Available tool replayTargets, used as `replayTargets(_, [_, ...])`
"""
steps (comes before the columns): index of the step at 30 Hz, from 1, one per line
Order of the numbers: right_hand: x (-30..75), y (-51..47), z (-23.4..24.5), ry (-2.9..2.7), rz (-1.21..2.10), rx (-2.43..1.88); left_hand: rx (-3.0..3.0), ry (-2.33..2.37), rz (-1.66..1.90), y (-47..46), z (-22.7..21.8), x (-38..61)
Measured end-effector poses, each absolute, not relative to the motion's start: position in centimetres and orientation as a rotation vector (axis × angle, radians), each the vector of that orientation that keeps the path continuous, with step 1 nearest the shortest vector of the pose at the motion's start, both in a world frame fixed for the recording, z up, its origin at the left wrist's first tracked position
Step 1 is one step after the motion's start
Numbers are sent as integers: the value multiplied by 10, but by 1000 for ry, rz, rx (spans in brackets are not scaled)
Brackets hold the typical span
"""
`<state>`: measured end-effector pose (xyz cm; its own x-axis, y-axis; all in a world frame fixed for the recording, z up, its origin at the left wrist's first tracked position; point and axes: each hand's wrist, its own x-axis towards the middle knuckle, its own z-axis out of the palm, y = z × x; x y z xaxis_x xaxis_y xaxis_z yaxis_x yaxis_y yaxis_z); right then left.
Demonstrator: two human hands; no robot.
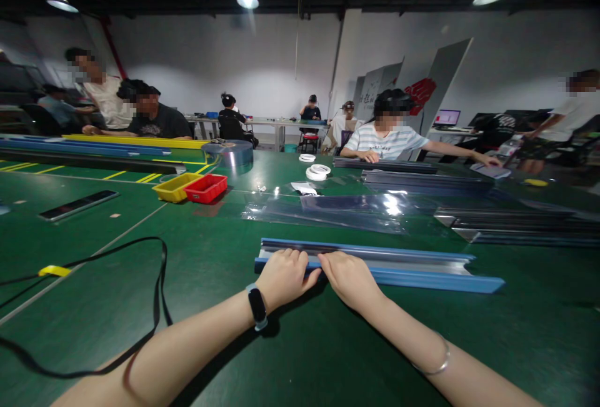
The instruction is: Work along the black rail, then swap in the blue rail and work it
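Note:
A long blue channel-shaped profile (pixel 435 280) lies crosswise on the green table, its pale inner face showing between two raised edges. My left hand (pixel 285 277) is closed over the left part of its near edge, thumb pointing right. Close beside it, my right hand (pixel 349 279) grips the same edge nearer the middle, fingers curled over into the channel. The fingertips of both hands are hidden inside the profile. Behind it lie clear plastic strips (pixel 337 216) that reflect the lamps.
Dark profiles (pixel 525 227) are stacked at the right. Left of centre stand a red tray (pixel 206 189) and a yellow tray (pixel 175 188). A phone (pixel 79 205) and a black cord (pixel 162 282) lie at left. White tape rolls (pixel 317 172) sit farther back, near a seated co-worker (pixel 391 138).

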<state>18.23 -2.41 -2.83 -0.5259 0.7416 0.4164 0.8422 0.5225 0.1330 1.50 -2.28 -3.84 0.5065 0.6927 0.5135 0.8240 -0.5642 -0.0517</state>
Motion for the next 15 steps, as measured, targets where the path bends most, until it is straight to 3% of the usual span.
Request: replayTargets(15, [186, -26, -29, -2374, -591, -1408, -2404, -1283, -679, -25, -39, 18])
